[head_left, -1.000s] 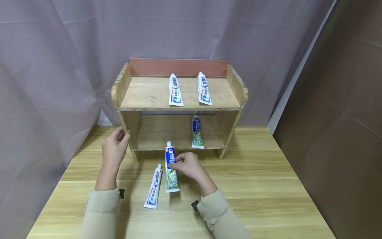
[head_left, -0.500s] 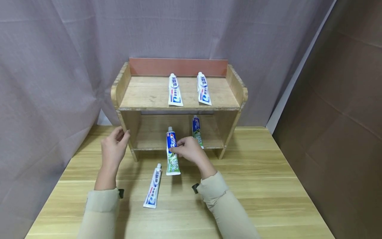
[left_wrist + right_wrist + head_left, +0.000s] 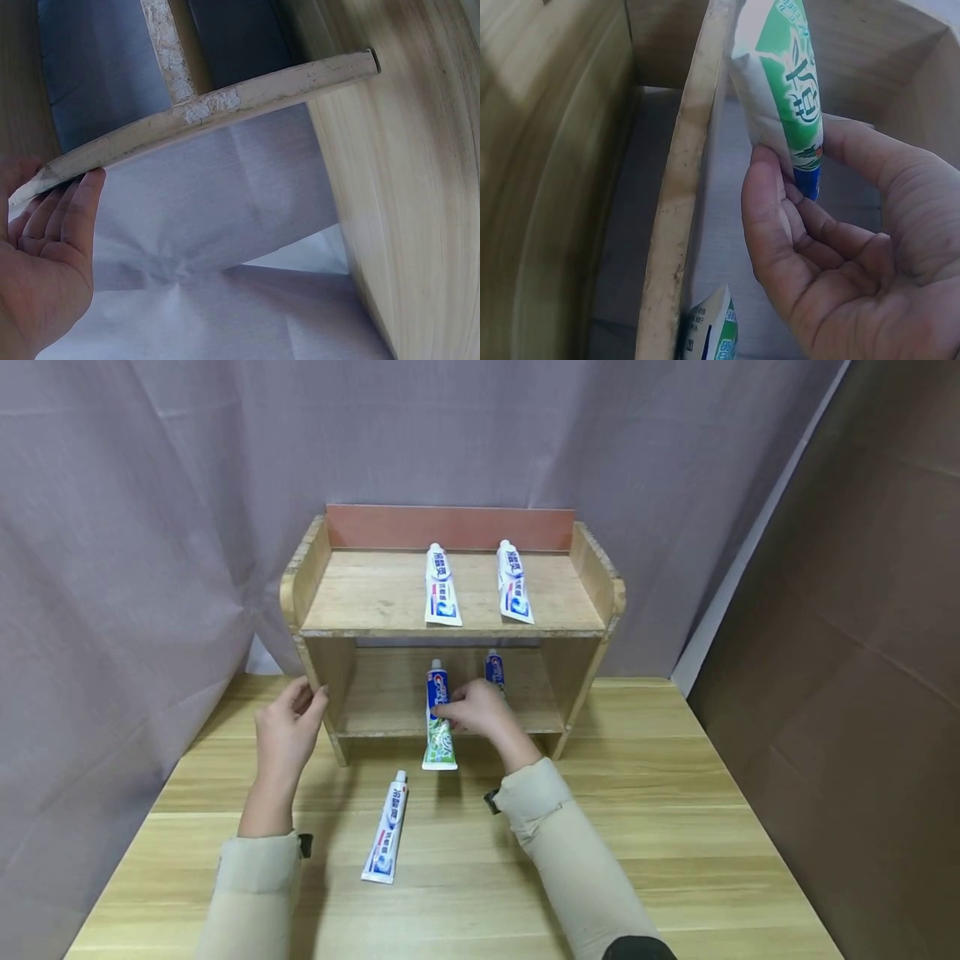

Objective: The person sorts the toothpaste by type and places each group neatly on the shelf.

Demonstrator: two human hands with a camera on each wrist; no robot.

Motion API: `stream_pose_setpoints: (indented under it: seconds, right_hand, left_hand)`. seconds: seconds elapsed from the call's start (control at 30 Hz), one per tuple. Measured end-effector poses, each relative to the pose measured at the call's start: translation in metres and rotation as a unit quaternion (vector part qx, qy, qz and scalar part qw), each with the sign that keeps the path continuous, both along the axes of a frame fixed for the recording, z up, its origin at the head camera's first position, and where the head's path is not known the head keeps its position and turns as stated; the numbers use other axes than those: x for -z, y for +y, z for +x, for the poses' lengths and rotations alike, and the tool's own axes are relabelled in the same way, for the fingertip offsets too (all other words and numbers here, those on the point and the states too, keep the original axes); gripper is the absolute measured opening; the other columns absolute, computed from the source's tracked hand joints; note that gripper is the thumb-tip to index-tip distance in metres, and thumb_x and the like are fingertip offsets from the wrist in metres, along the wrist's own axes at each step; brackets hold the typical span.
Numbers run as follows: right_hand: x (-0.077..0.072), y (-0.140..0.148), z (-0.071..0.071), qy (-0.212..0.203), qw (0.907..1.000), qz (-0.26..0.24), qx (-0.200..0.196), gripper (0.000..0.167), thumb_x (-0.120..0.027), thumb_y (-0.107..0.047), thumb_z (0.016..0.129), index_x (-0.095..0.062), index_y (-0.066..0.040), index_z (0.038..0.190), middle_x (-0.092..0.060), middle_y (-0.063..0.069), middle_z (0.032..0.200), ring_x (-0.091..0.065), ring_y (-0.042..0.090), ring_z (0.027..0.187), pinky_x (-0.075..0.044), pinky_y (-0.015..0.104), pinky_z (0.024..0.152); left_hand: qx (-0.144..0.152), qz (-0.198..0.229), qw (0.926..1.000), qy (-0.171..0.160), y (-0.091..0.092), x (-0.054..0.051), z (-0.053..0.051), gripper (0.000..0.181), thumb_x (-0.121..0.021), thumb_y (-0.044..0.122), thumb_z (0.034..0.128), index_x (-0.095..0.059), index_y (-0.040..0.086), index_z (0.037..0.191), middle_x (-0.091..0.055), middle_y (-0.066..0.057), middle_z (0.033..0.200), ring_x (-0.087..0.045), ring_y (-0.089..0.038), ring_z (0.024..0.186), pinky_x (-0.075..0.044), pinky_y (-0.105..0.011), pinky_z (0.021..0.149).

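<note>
My right hand [image 3: 486, 710] pinches a blue and green toothpaste tube [image 3: 440, 739] between thumb and fingers, cap pointing away, at the front of the lower level of a small wooden shelf [image 3: 352, 632]. In the right wrist view the tube [image 3: 791, 82] hangs over the lower board, its printed side showing. My left hand [image 3: 291, 718] grips the front edge of the shelf's left side panel; in the left wrist view thumb and fingers lie on either side of that panel [image 3: 150, 131]. A second blue and green tube [image 3: 493, 668] lies on the lower level, partly hidden behind my right hand.
Two white toothpaste tubes [image 3: 443, 589] lie side by side on the top level. Another white toothpaste tube [image 3: 387, 831] lies on the wooden table [image 3: 675, 860] before the shelf. Grey cloth [image 3: 450, 435] hangs behind, and a brown panel [image 3: 840, 652] stands at the right.
My right hand has carried the blue and green toothpaste tube forward from above the table to the lower shelf level. My left hand has stayed on the side panel.
</note>
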State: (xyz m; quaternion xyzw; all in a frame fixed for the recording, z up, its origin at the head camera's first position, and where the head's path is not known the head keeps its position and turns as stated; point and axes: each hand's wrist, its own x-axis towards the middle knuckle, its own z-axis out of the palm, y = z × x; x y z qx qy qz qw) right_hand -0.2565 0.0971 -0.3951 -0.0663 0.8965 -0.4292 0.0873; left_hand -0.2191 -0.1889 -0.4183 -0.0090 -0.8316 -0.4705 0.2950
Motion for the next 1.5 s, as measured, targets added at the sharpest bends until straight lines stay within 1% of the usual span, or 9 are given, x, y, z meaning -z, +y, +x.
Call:
stream_pose_setpoints:
  seconds: [0.17, 0.37, 0.43, 0.6, 0.7, 0.9, 1.1, 1.3, 1.5]
  right_hand:
    - [-0.003, -0.002, -0.008, 0.001, 1.0000, 0.008, 0.002, 0.029, -0.080, -0.031, 0.085, -0.071, -0.004, 0.078, -0.073, 0.010, 0.077, -0.073, 0.031, 0.076, -0.063, 0.044, 0.070]
    - [-0.004, -0.004, -0.022, 0.021, 0.9990, 0.039, 0.008, 0.030, -0.079, -0.029, 0.085, -0.068, -0.004, 0.074, -0.072, 0.012, 0.076, -0.071, 0.031, 0.073, -0.055, 0.031, 0.055]
    - [-0.004, -0.004, -0.027, 0.021, 0.9987, 0.045, 0.013, 0.029, -0.079, -0.028, 0.085, -0.068, -0.004, 0.073, -0.072, 0.012, 0.075, -0.070, 0.029, 0.070, -0.055, 0.030, 0.055]
    - [-0.001, -0.005, -0.037, 0.008, 0.9991, 0.033, 0.025, 0.027, -0.081, -0.024, 0.083, -0.068, -0.002, 0.075, -0.070, 0.012, 0.073, -0.067, 0.026, 0.064, -0.060, 0.036, 0.059]
    - [0.001, -0.004, -0.043, 0.012, 0.9992, 0.023, 0.030, 0.025, -0.081, -0.022, 0.084, -0.068, -0.002, 0.077, -0.069, 0.011, 0.071, -0.066, 0.023, 0.062, -0.058, 0.032, 0.055]
    - [0.003, -0.005, -0.055, 0.023, 0.9987, 0.006, 0.045, 0.025, -0.081, -0.018, 0.083, -0.067, 0.000, 0.074, -0.063, 0.006, 0.061, -0.058, 0.018, 0.053, -0.049, 0.024, 0.045]
    - [0.005, -0.006, -0.058, 0.030, 0.9974, 0.003, 0.065, 0.022, -0.080, -0.016, 0.084, -0.069, 0.002, 0.080, -0.062, 0.004, 0.063, -0.056, 0.014, 0.054, -0.052, 0.024, 0.048]
    - [0.005, -0.005, -0.056, 0.043, 0.9969, 0.001, 0.065, 0.021, -0.080, -0.017, 0.085, -0.072, 0.003, 0.082, -0.068, 0.009, 0.070, -0.058, 0.016, 0.056, -0.053, 0.026, 0.050]
    - [0.005, -0.003, -0.053, 0.030, 0.9974, -0.011, 0.065, 0.021, -0.078, -0.018, 0.087, -0.074, 0.003, 0.089, -0.072, 0.012, 0.076, -0.063, 0.018, 0.061, -0.055, 0.026, 0.052]
  left_hand:
    - [0.003, 0.000, 1.0000, 0.002, 0.000, -0.001, 0.000, 0.026, -0.067, 0.022, 0.0968, -0.073, 0.003, 0.113, -0.073, -0.018, 0.107, -0.073, -0.030, 0.099, -0.060, -0.037, 0.084]
    - [0.005, -0.001, 1.0000, 0.005, 0.001, -0.002, 0.001, 0.025, -0.067, 0.021, 0.0968, -0.073, 0.002, 0.113, -0.073, -0.018, 0.107, -0.073, -0.030, 0.098, -0.060, -0.037, 0.083]
    - [0.005, -0.001, 1.0000, 0.004, 0.001, -0.002, 0.001, 0.025, -0.067, 0.021, 0.0967, -0.073, 0.002, 0.113, -0.073, -0.018, 0.107, -0.073, -0.030, 0.098, -0.060, -0.037, 0.083]
    - [0.003, -0.002, 1.0000, 0.003, 0.001, -0.002, 0.001, 0.025, -0.067, 0.022, 0.0966, -0.073, 0.003, 0.113, -0.073, -0.017, 0.107, -0.073, -0.030, 0.098, -0.060, -0.037, 0.083]
    - [0.002, -0.004, 1.0000, 0.005, 0.001, -0.001, 0.001, 0.025, -0.067, 0.022, 0.0966, -0.074, 0.004, 0.112, -0.073, -0.017, 0.107, -0.073, -0.029, 0.097, -0.060, -0.037, 0.082]
    - [0.000, -0.006, 0.9999, 0.010, 0.001, -0.001, 0.000, 0.023, -0.067, 0.021, 0.0964, -0.074, 0.003, 0.111, -0.074, -0.017, 0.106, -0.073, -0.029, 0.097, -0.060, -0.037, 0.082]
    - [0.001, -0.003, 1.0000, -0.002, 0.000, -0.001, -0.001, 0.026, -0.066, 0.023, 0.0970, -0.073, 0.004, 0.112, -0.073, -0.017, 0.107, -0.073, -0.029, 0.098, -0.060, -0.038, 0.083]
    - [0.000, 0.002, 1.0000, -0.003, 0.000, 0.000, -0.001, 0.026, -0.067, 0.024, 0.0969, -0.073, 0.003, 0.112, -0.073, -0.018, 0.107, -0.073, -0.030, 0.099, -0.060, -0.038, 0.084]
    - [0.002, 0.003, 1.0000, -0.005, 0.000, 0.001, 0.000, 0.026, -0.066, 0.023, 0.0970, -0.073, 0.003, 0.112, -0.073, -0.018, 0.107, -0.073, -0.030, 0.099, -0.060, -0.037, 0.084]
